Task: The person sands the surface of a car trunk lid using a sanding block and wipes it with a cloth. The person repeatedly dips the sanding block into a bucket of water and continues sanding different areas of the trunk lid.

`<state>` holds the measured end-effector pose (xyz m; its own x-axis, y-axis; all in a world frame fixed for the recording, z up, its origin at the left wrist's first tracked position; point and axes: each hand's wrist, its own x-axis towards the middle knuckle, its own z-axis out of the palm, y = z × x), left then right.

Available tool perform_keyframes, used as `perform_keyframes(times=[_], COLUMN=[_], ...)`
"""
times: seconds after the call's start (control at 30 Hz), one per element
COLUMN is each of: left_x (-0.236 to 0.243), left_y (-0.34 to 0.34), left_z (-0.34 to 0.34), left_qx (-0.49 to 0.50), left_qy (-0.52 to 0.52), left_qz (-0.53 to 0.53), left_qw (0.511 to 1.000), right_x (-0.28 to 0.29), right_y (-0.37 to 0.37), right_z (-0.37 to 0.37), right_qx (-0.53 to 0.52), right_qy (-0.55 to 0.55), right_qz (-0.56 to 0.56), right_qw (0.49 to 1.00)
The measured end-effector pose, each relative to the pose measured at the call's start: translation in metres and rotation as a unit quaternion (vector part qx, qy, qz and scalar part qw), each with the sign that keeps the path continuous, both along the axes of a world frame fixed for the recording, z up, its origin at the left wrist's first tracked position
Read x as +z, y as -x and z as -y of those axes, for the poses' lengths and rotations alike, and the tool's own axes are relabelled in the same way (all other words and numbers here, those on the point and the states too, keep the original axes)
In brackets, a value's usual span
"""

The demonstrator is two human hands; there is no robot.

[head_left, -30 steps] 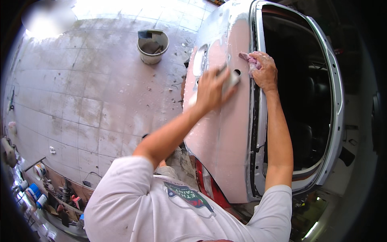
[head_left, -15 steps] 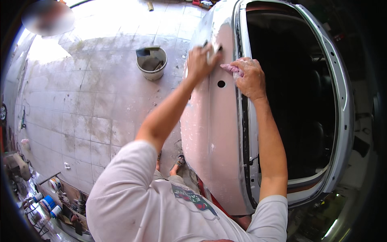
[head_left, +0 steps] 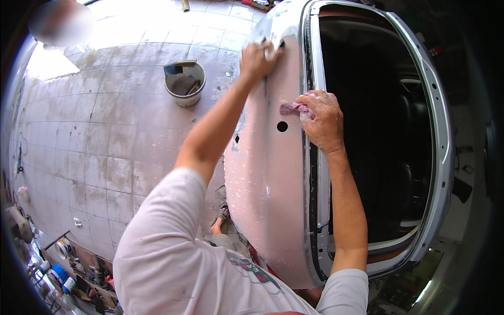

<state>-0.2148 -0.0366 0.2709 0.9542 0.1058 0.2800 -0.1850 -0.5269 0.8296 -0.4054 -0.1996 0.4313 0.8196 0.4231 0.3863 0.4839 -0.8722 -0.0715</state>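
The left hand, curled round a pale pad, had been carried farther up the pink panel, baring its nearer stretch. A cloth was pinched in the right hand.

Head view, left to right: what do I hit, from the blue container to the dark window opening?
Blue container → bucket → left hand → pink cloth → right hand → dark window opening.

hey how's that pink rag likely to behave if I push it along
Probably floppy: the rag is crumpled in the right grip, with a loose end poking out. Likely light, since it's a small bundle. Unlikely to roll, given its uneven shape.
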Motion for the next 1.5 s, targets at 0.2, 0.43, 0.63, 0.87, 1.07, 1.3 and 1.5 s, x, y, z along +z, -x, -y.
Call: perform_keyframes(times=[0.2,0.43,0.63,0.87,1.07,1.3,1.5], left_x=[-0.006,-0.001,-0.013,-0.009,-0.005,-0.01,-0.016], left_y=[0.233,0.004,0.252,0.412,0.4,0.633,0.551], left_z=[-0.018,-0.019,-0.003,-0.023,-0.015,0.02,0.018], left_qx=[-0.065,0.015,-0.033,-0.158,-0.106,-0.169,0.009], left_qy=[0.058,0.033,0.058,0.038,0.008,-0.056,0.029], left_qz=[0.124,0.047,0.188,0.185,0.189,0.187,0.18], left_qw=[0.988,0.998,0.98,0.969,0.976,0.966,0.983], right_x=[-0.006,-0.004,-0.022,-0.027,-0.035,-0.006,0.049], right_y=[0.006,-0.009,-0.015,-0.013,0.075,0.287,0.403], right_z=[0.009,-0.002,0.03,-0.005,-0.017,0.047,0.096], right_qx=[-0.028,0.024,0.01,0.01,0.085,0.24,0.28], right_qy=[-0.002,0.036,0.039,0.219,0.204,0.11,0.091], right_qz=[-0.023,0.012,0.015,0.017,-0.086,-0.163,-0.172], right_qw=[0.999,0.999,0.999,0.976,0.972,0.951,0.94])
